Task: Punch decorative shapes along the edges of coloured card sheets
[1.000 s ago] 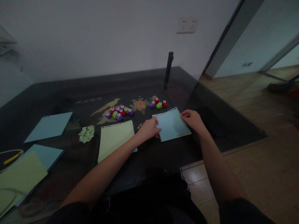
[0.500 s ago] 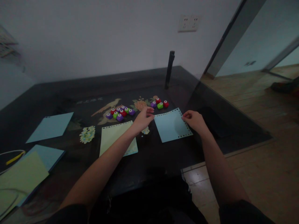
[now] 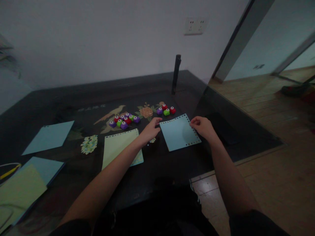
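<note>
A light blue sheet of paper (image 3: 179, 133) with small punched shapes along its top, right and part of its bottom edge lies flat on the dark table. My right hand (image 3: 203, 127) pinches its right edge between thumb and fingers. At the sheet's upper left corner is my left hand (image 3: 150, 131), thumb and fingers apart, holding nothing; whether a fingertip touches the paper is unclear. A pale yellow-green sheet (image 3: 120, 144), punched along its top, lies partly under my left forearm. Small red, green and purple paper punches (image 3: 166, 111) stand just beyond the blue sheet.
More paper punches (image 3: 124, 125) cluster behind the yellow-green sheet. Paper scraps (image 3: 89, 144) are piled left of it. Blue paper (image 3: 50, 137) and a yellow-green stack (image 3: 24, 186) lie at left. A black post (image 3: 176, 75) rises at the back; a dark flat object (image 3: 222, 127) lies right.
My left hand has drawn back slightly toward me and lowered from the blue sheet's top left corner. My right hand keeps its pinch on the right edge. The whole view has shifted slightly.
</note>
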